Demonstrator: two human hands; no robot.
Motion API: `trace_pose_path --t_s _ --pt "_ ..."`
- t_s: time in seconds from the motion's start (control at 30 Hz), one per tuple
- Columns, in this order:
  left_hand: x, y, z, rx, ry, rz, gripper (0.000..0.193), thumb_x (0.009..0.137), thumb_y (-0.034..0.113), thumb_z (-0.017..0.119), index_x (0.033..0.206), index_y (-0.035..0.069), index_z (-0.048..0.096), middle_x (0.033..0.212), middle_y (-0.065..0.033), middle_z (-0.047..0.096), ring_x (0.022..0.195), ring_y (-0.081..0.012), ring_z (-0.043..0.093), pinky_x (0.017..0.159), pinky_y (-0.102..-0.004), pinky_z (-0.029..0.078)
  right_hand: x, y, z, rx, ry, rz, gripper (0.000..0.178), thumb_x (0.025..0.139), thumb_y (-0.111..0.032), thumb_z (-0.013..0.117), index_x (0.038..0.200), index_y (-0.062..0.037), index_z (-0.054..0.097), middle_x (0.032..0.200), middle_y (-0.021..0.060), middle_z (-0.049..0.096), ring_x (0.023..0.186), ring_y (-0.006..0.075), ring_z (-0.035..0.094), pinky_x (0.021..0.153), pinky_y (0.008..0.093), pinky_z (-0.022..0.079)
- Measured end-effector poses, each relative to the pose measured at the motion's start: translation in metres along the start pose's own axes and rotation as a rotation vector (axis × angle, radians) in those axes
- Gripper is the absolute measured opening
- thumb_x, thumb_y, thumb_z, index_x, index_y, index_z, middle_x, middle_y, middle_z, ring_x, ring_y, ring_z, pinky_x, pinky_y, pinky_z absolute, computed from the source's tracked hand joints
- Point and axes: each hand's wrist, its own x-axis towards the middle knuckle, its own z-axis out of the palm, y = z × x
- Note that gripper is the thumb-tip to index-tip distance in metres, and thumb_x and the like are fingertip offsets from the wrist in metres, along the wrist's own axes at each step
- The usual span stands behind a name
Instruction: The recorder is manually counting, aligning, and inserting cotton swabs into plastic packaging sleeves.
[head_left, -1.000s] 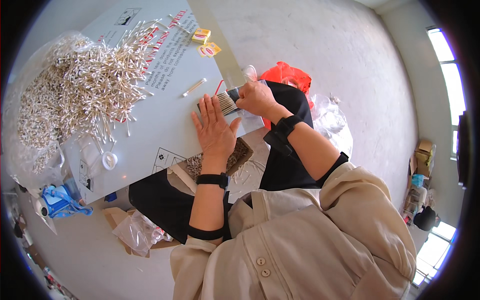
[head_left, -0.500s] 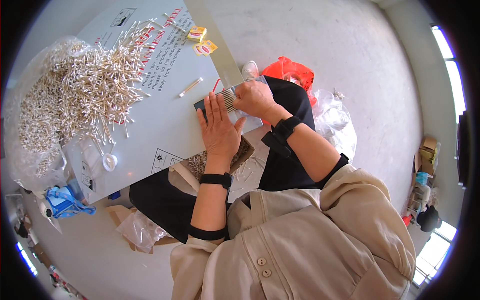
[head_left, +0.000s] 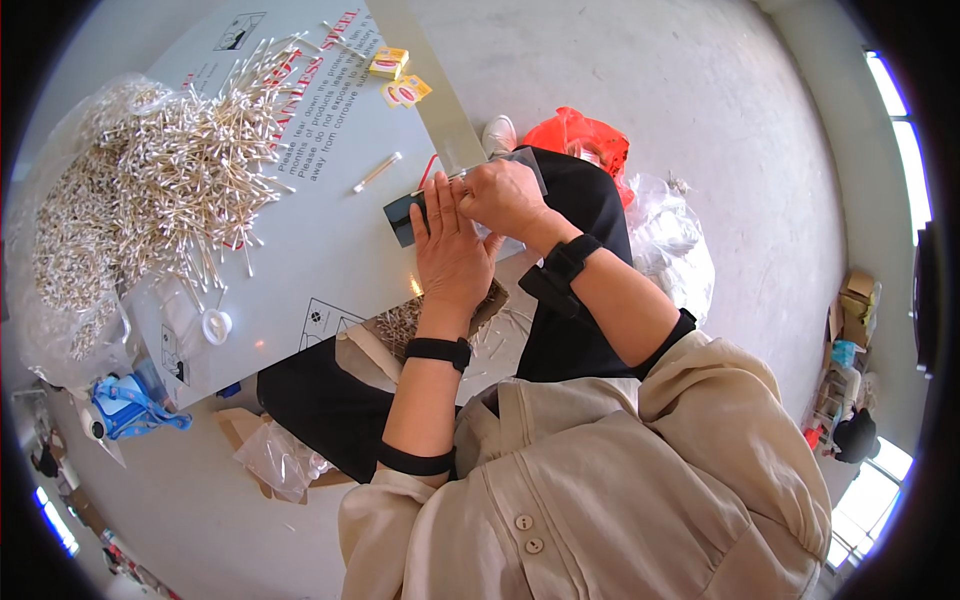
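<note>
My left hand (head_left: 450, 250) lies with fingers stretched out over a dark flat block (head_left: 402, 218) at the table's near right edge. Close against its fingertips, my right hand (head_left: 503, 195) is closed in a fist, its knuckles up; what its fingers hold, if anything, is hidden. Left of the block lie a few loose cotton swabs (head_left: 377, 173) side by side. A big heap of cotton swabs (head_left: 190, 180) spills from a clear plastic bag (head_left: 50, 325) on the table's left. Below my left hand, an open carton (head_left: 485, 310) on my lap side holds many more swabs.
Small yellow boxes (head_left: 388, 62) and yellow cards (head_left: 407, 92) lie near the table's far edge. A round white lid (head_left: 216, 325) sits by the heap. Right of my leg are a red bag (head_left: 575, 135) and a white plastic bag (head_left: 665, 240). A blue-strapped bottle (head_left: 125, 405) stands lower left.
My left hand has shifted right, baring more of the dark block. My two hands have come together, and the row of cotton swabs seen between them is now mostly covered.
</note>
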Motion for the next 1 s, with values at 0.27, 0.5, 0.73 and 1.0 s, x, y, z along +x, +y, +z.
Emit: trace_pose_path --t_s 0.27,0.5,0.73,1.0 --pt "0.001 -0.023 0.000 -0.739 0.397 -0.167 0.064 0.101 0.023 0.048 0.152 -0.005 0.020 0.158 -0.0268 0.020 0.148 -0.0389 0.019 0.120 -0.0466 0.016 -0.005 0.004 -0.004 0.016 -0.019 0.030 0.021 0.074 -0.023 0.060 0.071 -0.0057 0.072 0.073 0.0183 0.069 0.074 0.0360 0.069 0.069 0.0442 0.055" --pt "0.023 -0.021 0.006 -0.955 0.387 -0.159 0.060 0.106 0.029 0.040 0.153 -0.003 0.022 0.161 -0.0233 0.018 0.149 -0.0345 0.018 0.120 -0.0425 0.016 -0.005 0.001 0.003 -0.010 0.016 0.032 0.023 0.074 -0.026 0.062 0.065 -0.0063 0.068 0.066 0.0160 0.066 0.068 0.0344 0.068 0.063 0.0443 0.054" --pt "0.022 -0.004 0.010 -1.104 0.383 -0.192 0.060 0.106 0.029 0.040 0.153 -0.002 0.021 0.162 -0.0203 0.015 0.150 -0.0314 0.018 0.120 -0.0417 0.018 -0.007 -0.004 -0.005 -0.043 -0.056 0.052 0.026 0.079 -0.026 0.060 0.073 -0.0038 0.072 0.074 0.0180 0.070 0.074 0.0343 0.071 0.069 0.0430 0.056" --pt "0.014 -0.008 0.010 -1.275 0.495 -0.264 0.060 0.106 0.030 0.037 0.153 -0.004 0.020 0.160 -0.0193 0.020 0.148 -0.0295 0.024 0.120 -0.0424 0.019 -0.022 0.041 0.013 0.619 0.773 0.260 0.013 0.084 -0.017 0.066 0.083 -0.0039 0.066 0.069 0.0130 0.062 0.062 0.0313 0.061 0.062 0.0410 0.050"
